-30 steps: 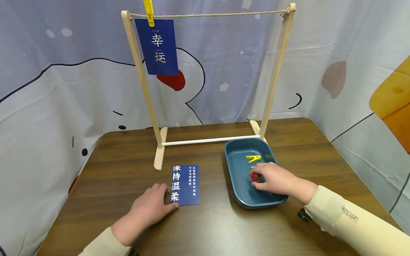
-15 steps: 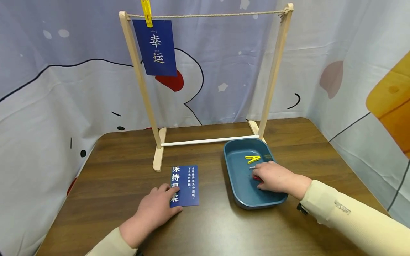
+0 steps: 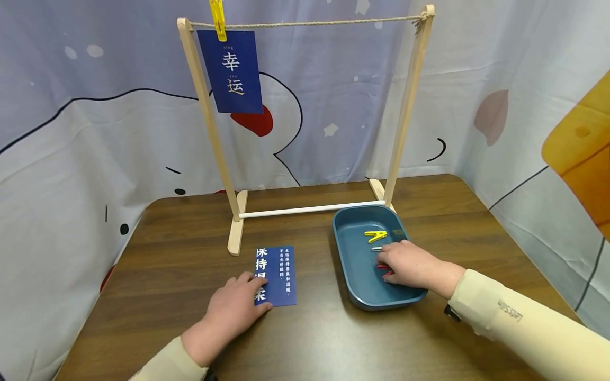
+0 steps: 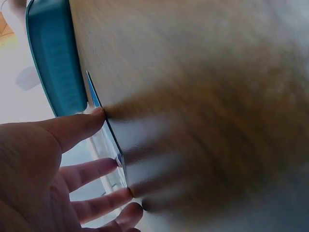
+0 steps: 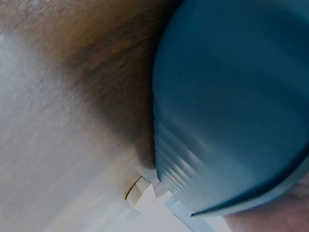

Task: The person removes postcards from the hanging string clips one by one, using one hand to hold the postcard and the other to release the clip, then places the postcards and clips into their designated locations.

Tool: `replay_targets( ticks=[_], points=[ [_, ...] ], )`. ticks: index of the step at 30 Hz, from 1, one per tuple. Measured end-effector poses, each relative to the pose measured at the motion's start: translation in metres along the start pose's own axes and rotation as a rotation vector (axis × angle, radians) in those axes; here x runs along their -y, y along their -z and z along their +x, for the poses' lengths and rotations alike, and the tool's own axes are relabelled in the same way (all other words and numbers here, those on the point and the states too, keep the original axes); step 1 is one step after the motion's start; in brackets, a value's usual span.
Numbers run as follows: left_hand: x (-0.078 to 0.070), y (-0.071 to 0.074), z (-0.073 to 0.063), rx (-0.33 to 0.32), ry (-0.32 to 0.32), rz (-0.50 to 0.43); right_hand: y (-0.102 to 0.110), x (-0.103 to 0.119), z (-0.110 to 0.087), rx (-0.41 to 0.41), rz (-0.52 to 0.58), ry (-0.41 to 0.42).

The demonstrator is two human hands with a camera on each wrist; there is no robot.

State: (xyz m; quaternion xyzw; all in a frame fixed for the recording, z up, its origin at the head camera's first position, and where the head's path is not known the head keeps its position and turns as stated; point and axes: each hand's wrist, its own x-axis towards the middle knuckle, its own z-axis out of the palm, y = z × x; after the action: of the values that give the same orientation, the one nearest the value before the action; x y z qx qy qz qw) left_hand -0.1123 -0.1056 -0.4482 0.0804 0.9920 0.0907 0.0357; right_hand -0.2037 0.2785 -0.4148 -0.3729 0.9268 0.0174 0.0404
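Observation:
My left hand [image 3: 233, 306] rests at the left edge of a blue card [image 3: 282, 283] with white Chinese characters, lying flat on the table. In the left wrist view its thumb [image 4: 87, 126] and fairly straight fingers touch the card's edge. Inside a blue tray [image 3: 354, 264], my right hand [image 3: 411, 267] pinches a red clothespin [image 3: 383, 266], mostly hidden under the fingers. A yellow clothespin [image 3: 375, 236] lies farther back in the tray, with a small white piece [image 3: 376, 248] between it and the hand. The right wrist view shows the tray's outer wall [image 5: 227, 106], not the fingers.
Behind stands a wooden rack [image 3: 209, 116] with a rope [image 3: 310, 23] across its top. Another blue card [image 3: 233, 74] hangs at the rope's left end from a yellow clothespin [image 3: 218, 21]. The tray stands near the rack's right foot. A printed curtain [image 3: 329, 127] surrounds the table.
My left hand has moved right, so its fingers now overlap the card's left side. My right hand has shifted slightly right in the tray, covering more of the red clothespin.

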Motion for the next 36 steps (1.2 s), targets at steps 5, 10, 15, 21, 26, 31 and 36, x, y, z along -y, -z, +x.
replay_targets(
  ticks=[5,10,15,21,26,31,36],
  points=[
    [0.0011,-0.0012,0.0007,-0.009,-0.001,0.005,0.0013,-0.0018,-0.0013,-0.020,-0.012,0.002],
    [0.0011,-0.0015,0.0012,-0.012,0.000,0.002,0.0009,-0.0029,-0.0014,-0.016,-0.033,-0.003],
    [0.0006,-0.0005,0.0020,-0.009,0.003,0.000,0.0017,-0.0036,-0.0016,-0.008,-0.064,-0.004],
    [-0.0001,-0.0004,0.0017,-0.001,0.009,-0.005,0.0026,-0.0054,-0.0014,-0.016,-0.105,0.010],
    [-0.0002,-0.0006,0.0015,0.003,0.012,-0.011,0.0029,-0.0054,-0.0016,-0.008,-0.101,0.003],
    [-0.0008,-0.0005,0.0018,0.008,0.018,-0.010,0.0032,-0.0048,-0.0022,-0.009,-0.097,0.003],
    [-0.0010,-0.0004,0.0018,0.009,0.019,-0.009,0.0020,-0.0049,-0.0024,-0.017,-0.094,0.011]
  ],
)
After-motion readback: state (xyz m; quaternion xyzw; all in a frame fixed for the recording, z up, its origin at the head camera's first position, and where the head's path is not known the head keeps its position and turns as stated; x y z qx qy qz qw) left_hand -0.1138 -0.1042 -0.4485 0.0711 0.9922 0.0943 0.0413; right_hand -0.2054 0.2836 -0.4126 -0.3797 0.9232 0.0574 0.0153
